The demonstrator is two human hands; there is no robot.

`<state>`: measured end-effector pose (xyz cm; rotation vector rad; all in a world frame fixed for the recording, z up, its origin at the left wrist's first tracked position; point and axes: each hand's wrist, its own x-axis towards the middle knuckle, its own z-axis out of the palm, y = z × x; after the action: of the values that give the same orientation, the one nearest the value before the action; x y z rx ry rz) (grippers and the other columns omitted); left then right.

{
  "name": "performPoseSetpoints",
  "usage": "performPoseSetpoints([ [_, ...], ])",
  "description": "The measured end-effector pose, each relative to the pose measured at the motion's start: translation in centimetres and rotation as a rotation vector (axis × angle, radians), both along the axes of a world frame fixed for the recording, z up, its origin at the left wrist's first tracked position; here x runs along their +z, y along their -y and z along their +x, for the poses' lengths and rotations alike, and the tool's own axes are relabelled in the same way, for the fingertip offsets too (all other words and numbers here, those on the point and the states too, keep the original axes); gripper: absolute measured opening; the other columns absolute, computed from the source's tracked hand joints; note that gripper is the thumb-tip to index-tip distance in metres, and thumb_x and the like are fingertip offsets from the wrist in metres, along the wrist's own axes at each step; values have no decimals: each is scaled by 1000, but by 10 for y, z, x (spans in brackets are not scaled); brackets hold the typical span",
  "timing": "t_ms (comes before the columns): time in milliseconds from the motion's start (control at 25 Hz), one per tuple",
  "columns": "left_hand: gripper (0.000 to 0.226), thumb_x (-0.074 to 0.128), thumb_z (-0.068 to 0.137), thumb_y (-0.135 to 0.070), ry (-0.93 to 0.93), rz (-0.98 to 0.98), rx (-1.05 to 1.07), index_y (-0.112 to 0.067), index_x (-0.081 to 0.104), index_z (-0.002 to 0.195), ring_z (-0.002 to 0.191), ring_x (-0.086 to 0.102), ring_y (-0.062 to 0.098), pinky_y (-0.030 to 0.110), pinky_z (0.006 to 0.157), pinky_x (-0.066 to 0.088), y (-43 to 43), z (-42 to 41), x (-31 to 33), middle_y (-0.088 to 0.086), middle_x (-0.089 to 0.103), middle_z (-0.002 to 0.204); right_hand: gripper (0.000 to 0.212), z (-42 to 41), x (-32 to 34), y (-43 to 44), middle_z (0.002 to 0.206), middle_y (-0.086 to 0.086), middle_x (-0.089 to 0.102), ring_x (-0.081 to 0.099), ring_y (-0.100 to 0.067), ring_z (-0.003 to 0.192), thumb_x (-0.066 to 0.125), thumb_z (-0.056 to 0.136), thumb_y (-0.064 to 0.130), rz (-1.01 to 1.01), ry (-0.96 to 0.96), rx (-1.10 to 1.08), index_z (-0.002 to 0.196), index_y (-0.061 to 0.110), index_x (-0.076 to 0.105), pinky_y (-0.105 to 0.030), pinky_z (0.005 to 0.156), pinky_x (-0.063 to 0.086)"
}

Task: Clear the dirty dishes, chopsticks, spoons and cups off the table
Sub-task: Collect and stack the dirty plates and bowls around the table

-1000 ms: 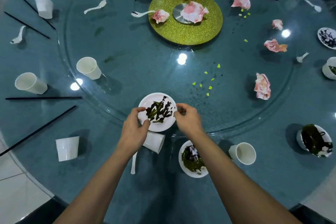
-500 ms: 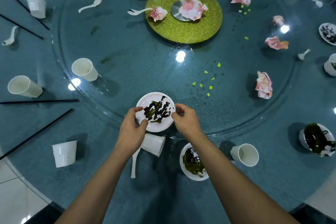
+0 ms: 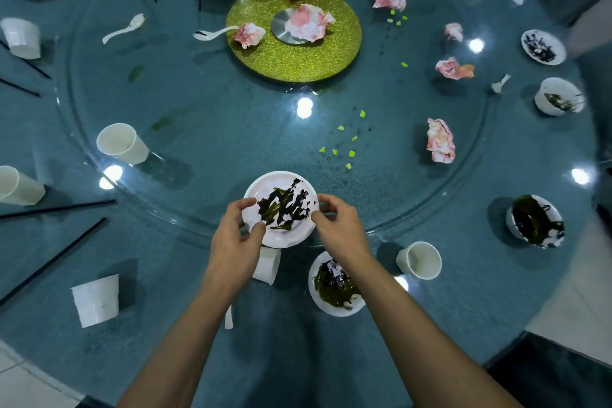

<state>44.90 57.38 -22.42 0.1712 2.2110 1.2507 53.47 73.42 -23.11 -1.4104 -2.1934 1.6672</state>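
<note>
From my station I watched both hands on one small white plate [image 3: 285,238] smeared with dark green leftovers. It sat at the six o'clock edge of the glass turntable [image 3: 198,129] on the blue desk [image 3: 165,275]. The left hand [image 3: 236,242] curled round its nine o'clock rim, thumb on the near edge. The right hand [image 3: 341,228] pinched the three o'clock rim with bent fingers (whether the plate was clear of the glass I could not tell). A tipped paper cup [image 3: 266,263] lay just beside the plate at its six o'clock. A dirty bowl [image 3: 334,288] sat at five o'clock, partly under the right forearm, and a second cup [image 3: 420,260] lay near at four o'clock.
</note>
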Motion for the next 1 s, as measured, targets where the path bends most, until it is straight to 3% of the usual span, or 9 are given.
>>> performPoseSetpoints([
  [200, 37, 58, 85, -30, -4, 83, -72, -40, 58, 121, 95, 66, 29, 46, 88, 55, -27, 26, 9, -1, 69, 110, 30, 37, 10, -9, 92, 20, 65, 62, 4, 85, 62, 93, 14, 7, -4, -140, 121, 21, 69, -29, 91, 53],
  [400, 38, 59, 96, -10, -24, 95, -214, -37, 57, 124, 94, 64, 4, 22, 82, 48, -49, 51, 16, -9, 66, 122, 33, 79, 23, -19, 106, 2, 71, 68, -14, 95, 63, 90, 18, 42, 0, -279, 122, 21, 69, -41, 95, 54],
  [560, 36, 58, 92, -21, -59, 102, -339, -42, 56, 122, 103, 65, 15, 41, 95, 52, -69, 84, 25, -11, 65, 124, 38, 124, 37, -24, 104, 1, 69, 68, -15, 88, 63, 87, 24, 30, -4, -403, 124, 21, 68, -46, 90, 57],
  [680, 39, 58, 92, -18, -81, 107, -430, -44, 54, 121, 108, 63, 21, 44, 98, 50, -85, 114, 33, -12, 65, 126, 51, 160, 43, -26, 109, 0, 68, 68, -16, 94, 56, 78, 37, 66, 21, -453, 127, 25, 67, -45, 93, 56],
  [840, 38, 59, 94, -14, -92, 142, -513, -39, 56, 123, 87, 62, 18, 38, 87, 49, -97, 161, 46, -8, 66, 120, 51, 219, 51, -24, 110, -3, 68, 67, -20, 96, 56, 76, 38, 64, -17, -562, 124, 26, 67, -46, 95, 55],
  [1000, 36, 60, 95, -14, -116, 162, -568, -38, 57, 121, 65, 52, 10, 36, 75, 43, -100, 208, 62, -11, 61, 106, 37, 272, 64, -21, 104, -1, 70, 69, -20, 92, 62, 84, 30, 61, -71, -611, 121, 25, 69, -48, 92, 56],
])
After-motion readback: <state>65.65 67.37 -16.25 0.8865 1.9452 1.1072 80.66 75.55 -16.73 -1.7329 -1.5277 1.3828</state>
